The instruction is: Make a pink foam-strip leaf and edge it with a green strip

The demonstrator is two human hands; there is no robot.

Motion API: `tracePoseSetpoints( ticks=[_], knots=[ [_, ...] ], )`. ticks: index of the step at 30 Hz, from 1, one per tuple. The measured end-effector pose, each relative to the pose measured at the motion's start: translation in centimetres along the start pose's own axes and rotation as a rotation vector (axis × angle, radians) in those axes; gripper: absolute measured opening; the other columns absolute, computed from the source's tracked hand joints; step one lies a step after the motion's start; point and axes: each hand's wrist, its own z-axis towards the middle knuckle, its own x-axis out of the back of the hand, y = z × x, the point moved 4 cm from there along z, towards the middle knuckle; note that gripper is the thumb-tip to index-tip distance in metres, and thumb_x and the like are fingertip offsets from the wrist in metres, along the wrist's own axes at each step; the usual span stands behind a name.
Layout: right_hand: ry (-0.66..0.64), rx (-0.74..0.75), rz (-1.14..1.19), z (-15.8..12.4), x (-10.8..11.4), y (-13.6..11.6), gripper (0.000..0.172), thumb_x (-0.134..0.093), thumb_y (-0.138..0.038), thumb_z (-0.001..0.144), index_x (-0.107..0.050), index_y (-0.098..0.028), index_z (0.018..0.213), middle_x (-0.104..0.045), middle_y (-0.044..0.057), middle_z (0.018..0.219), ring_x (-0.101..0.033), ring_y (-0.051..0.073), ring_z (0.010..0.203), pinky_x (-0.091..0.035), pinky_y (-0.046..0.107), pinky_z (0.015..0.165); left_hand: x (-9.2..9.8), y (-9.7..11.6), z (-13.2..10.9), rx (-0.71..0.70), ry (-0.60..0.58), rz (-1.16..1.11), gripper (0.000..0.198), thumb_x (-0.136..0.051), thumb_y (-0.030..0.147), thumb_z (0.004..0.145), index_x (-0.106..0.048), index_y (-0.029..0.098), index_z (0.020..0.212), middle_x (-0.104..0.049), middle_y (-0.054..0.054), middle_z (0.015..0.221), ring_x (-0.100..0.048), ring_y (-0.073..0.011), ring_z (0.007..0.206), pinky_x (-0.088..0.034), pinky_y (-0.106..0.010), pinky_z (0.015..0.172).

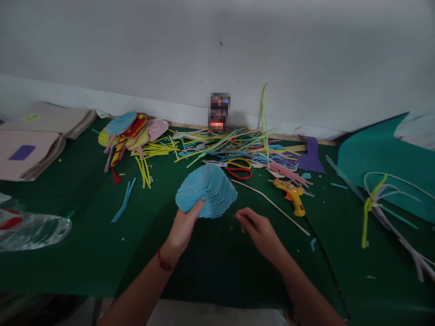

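While I'm standing here watching, the person's left hand (183, 226) has a blue ribbed piece (207, 190) held up in the middle, over a dark green tabletop (84, 253). So call that piece the clock centre, with 12 toward the wall. The left hand comes in from 7 o'clock, thumb pressed flat on the ribs near the lower edge; its other fingers are hidden underneath, so it's pretty much a snug pinch. Red bracelet (165, 261) on that wrist, btw.

The right hand (256, 228) sits around 4 o'clock, just beside the piece — thumb and index almost together, the rest curled in. Can't tell if there's anything tiny between those fingertips.

Scissors (239, 170) with one yellow and one red handle loop lie at 2 o'clock, near the piece, and a messy heap of coloured strips (210, 142) spreads out past them, around 1. A yellow glue gun (295, 199) lies at 3, an orange light glowing on it, with a pale thin strip (272, 206) between it and the piece. Colourful rounded shapes (124, 123) are piled at 10, and a clear bottle (44, 232) lies well apart, toward 8.
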Motion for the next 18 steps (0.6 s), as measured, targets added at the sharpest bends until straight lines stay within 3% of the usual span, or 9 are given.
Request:
tracePoseSetpoints(
  ticks=[2,6,7,9,11,14,16,18],
  knots=[
    [-0.013,0.055,-0.169,0.3,1.1,0.7,0.024,-0.044,-0.037,0.096,-0.061,-0.022,0.087,-0.059,-0.001,0.069,-0.055,0.013,0.063,-0.041,0.025,0.060,1.7,-0.7,-0.5,0.058,-0.018,0.143,0.052,-0.080,0.040,0.067,-0.068,0.018,0.113,-0.068,-0.011,0.118,-0.063,-0.0269,0.111,-0.047,-0.040,0.100],
    [-0.081,0.176,-0.383,0.5,2.1,2.1,0.023,-0.043,-0.034,0.097,-0.063,-0.022,0.095,-0.066,0.004,0.089,-0.063,0.017,0.080,-0.046,0.027,0.068,3.0,-2.2,-3.1,0.404,-0.551,0.471,0.048,-0.060,0.058,0.080,-0.072,0.016,0.101,-0.073,-0.016,0.102,-0.072,-0.0256,0.086,-0.056,-0.036,0.075],
    [-0.105,0.201,-0.416,0.5,2.1,2.4,0.023,-0.043,-0.033,0.098,-0.063,-0.023,0.096,-0.066,0.004,0.090,-0.063,0.017,0.082,-0.046,0.027,0.069,3.2,-2.0,-3.8,0.420,-0.651,0.547,0.047,-0.054,0.057,0.086,-0.070,0.017,0.104,-0.074,-0.014,0.100,-0.072,-0.0238,0.086,-0.056,-0.034,0.074],
    [-0.149,0.232,-0.471,0.5,2.1,2.8,0.023,-0.043,-0.031,0.098,-0.064,-0.023,0.096,-0.067,0.004,0.092,-0.065,0.017,0.084,-0.048,0.027,0.069,3.2,-0.6,-4.5,0.259,-0.736,0.720,0.042,-0.045,0.050,0.093,-0.069,0.019,0.107,-0.075,-0.010,0.095,-0.071,-0.0207,0.087,-0.055,-0.031,0.074],
    [-0.178,0.248,-0.505,0.6,2.1,3.1,0.021,-0.044,-0.030,0.098,-0.064,-0.023,0.098,-0.067,0.004,0.094,-0.065,0.017,0.085,-0.048,0.027,0.069,2.8,1.3,-4.1,-0.095,-0.728,0.983,0.036,-0.043,0.043,0.095,-0.069,0.021,0.105,-0.074,-0.007,0.098,-0.069,-0.0190,0.093,-0.052,-0.031,0.085],
    [-0.189,0.280,-0.523,1.0,2.1,3.2,0.019,-0.046,-0.029,0.097,-0.064,-0.023,0.102,-0.068,0.004,0.095,-0.065,0.017,0.086,-0.050,0.029,0.073,1.5,2.4,-2.6,-0.565,-0.854,1.302,0.037,-0.045,0.038,0.096,-0.058,0.024,0.127,-0.061,-0.008,0.131,-0.052,-0.0219,0.126,-0.038,-0.039,0.108],
    [-0.187,0.297,-0.534,1.3,2.1,3.4,0.019,-0.046,-0.028,0.097,-0.064,-0.023,0.103,-0.068,0.004,0.096,-0.065,0.017,0.086,-0.050,0.029,0.074,1.0,1.8,-1.0,-0.715,-1.041,1.452,0.044,-0.049,0.040,0.094,-0.051,0.024,0.135,-0.048,-0.009,0.144,-0.040,-0.0244,0.137,-0.024,-0.045,0.116],
    [-0.192,0.302,-0.544,1.6,2.2,3.6,0.018,-0.047,-0.028,0.097,-0.063,-0.023,0.103,-0.068,0.004,0.096,-0.065,0.017,0.087,-0.050,0.029,0.074,0.9,1.2,0.8,-0.781,-1.146,1.552,0.050,-0.053,0.043,0.091,-0.048,0.024,0.138,-0.040,-0.011,0.149,-0.032,-0.0281,0.141,-0.016,-0.049,0.117]
  ],
)
